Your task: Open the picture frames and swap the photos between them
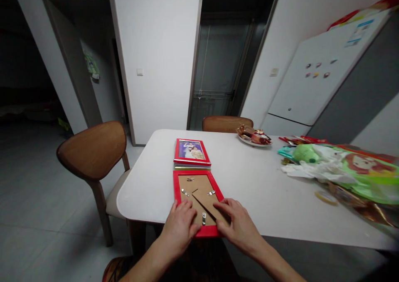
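Observation:
A red picture frame (176,186) lies face down at the table's front edge, its brown backing board (195,182) showing with small metal clips around it. A narrow brown stand (204,204) runs diagonally across the backing. My left hand (181,223) grips the frame's lower left side, thumb near the bottom edge. At the lower right, my right hand (235,219) has its fingers curled over the stand's lower end and the frame's side, its thumb by the bottom edge. Just beyond lies another red frame (207,161), face up with a photo, on top of other frames.
On the white table (249,182), a plate (254,142) of food or wrappers sits at the back. Green packaging and crumpled white plastic (311,169) cover the right side, near a tape roll (326,198). Wooden chairs (96,149) stand left and behind; a fridge (305,82) is back right.

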